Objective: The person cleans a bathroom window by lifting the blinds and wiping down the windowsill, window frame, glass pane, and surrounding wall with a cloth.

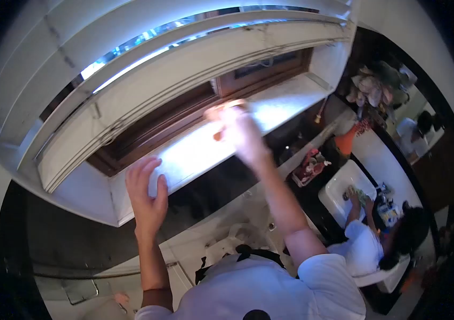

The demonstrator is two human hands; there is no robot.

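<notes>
Orange-tan cloth [214, 113]: at white, flat windowsill [184, 157]; likely light, limp; grip bunched middle.
Right hand [242, 134]: holds your cloth; finger spacing blurred, cannot tell.
Left hand [148, 202]: empty, your fingers loosely spread.

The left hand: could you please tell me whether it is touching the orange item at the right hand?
Apart: the head view shows bright windowsill between the left hand and the orange item.

I count two hands of mine [148, 200] [242, 133], one cloth [221, 112] at twelve o'clock, one mirror [430, 114] at three, one co-worker [364, 248] at four.
</notes>
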